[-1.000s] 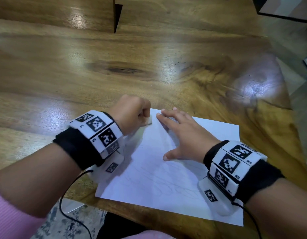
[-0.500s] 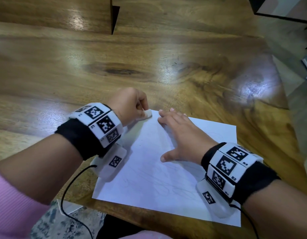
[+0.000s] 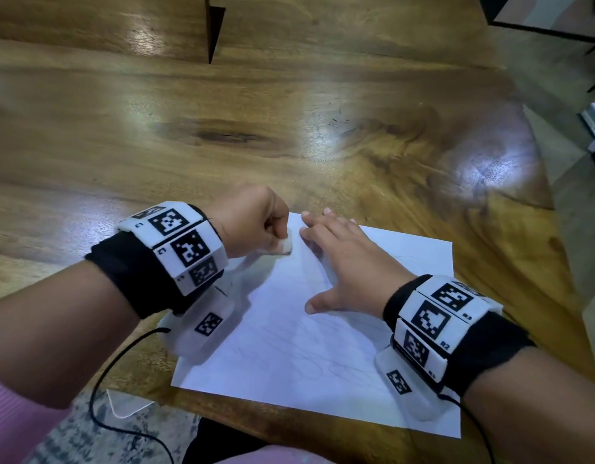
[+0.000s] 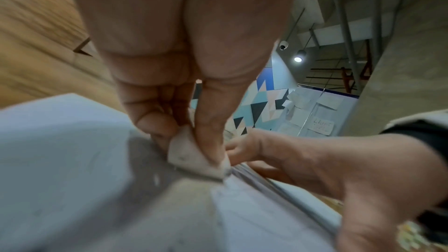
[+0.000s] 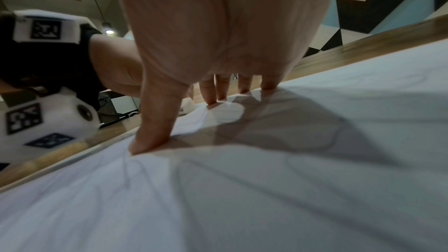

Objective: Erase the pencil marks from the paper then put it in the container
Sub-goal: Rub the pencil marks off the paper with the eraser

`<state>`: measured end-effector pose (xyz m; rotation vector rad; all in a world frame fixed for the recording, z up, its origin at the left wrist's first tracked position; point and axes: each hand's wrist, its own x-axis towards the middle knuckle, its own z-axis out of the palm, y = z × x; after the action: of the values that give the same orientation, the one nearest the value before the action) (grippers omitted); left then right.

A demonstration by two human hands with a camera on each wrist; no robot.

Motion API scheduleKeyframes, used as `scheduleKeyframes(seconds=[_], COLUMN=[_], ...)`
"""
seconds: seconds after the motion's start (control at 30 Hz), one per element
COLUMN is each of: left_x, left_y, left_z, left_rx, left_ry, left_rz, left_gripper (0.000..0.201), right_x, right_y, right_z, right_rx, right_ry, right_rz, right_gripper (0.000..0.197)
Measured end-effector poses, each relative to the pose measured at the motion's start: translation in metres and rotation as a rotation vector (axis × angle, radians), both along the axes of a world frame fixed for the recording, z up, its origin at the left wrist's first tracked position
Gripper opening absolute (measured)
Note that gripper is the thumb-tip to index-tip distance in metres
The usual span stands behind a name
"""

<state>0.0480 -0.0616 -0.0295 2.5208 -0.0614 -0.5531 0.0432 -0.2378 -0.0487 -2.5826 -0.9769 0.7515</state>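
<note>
Two hands (image 3: 343, 262) on paper (image 3: 289, 346)

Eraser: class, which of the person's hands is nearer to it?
Left. The left hand pinches the eraser against the paper near its far left corner. The right hand lies flat on the paper just beside the eraser, apart from it.

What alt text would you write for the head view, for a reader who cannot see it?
A left hand rubs a small white eraser near the far left corner of a white paper sheet on a glossy wooden table, while the right hand presses it flat. Faint pencil lines remain.
</note>
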Motion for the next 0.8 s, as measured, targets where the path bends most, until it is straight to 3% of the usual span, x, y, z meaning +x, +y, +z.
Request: scheduleKeyframes(seconds=[0.13, 0.23, 0.33, 0.43, 0.57, 0.73, 0.8], left_x=[0.012, 0.006, 0.005, 0.01, 0.002, 0.012, 0.003], left_y=[-0.002, -0.004, -0.004, -0.006, -0.006, -0.003, -0.003], left_z=[0.002, -0.001, -0.002, -0.002, 0.0, 0.002, 0.0], left_rx=[-0.017, 0.002, 0.012, -0.009, -0.005, 0.027, 0.016], left_ry=[-0.129, -0.016, -0.045, -0.141, -0.042, -0.171, -0.094], left_rz=[0.108, 0.002, 0.024, 0.105, -0.015, 0.066, -0.023], left_gripper=[0.013, 0.021, 0.008, 0.008, 0.01, 0.019, 0.025], right_x=[0.0, 0.001, 0.001, 0.001, 0.001, 0.0, 0.0], right_y=[-0.001, 0.0, 0.0, 0.0, -0.001, -0.001, -0.001], right_z=[0.001, 0.0, 0.0, -0.001, -0.001, -0.001, 0.0], right_rx=[-0.008, -0.01, -0.015, -0.013, 0.003, 0.001, -0.002], right_ry=[-0.002, 0.009, 0.008, 0.004, 0.006, 0.015, 0.017], right_rz=[0.007, 0.002, 0.006, 0.004, -0.003, -0.005, -0.01], right_gripper=[0.098, 0.099, 0.099, 0.099, 0.099, 0.1, 0.1])
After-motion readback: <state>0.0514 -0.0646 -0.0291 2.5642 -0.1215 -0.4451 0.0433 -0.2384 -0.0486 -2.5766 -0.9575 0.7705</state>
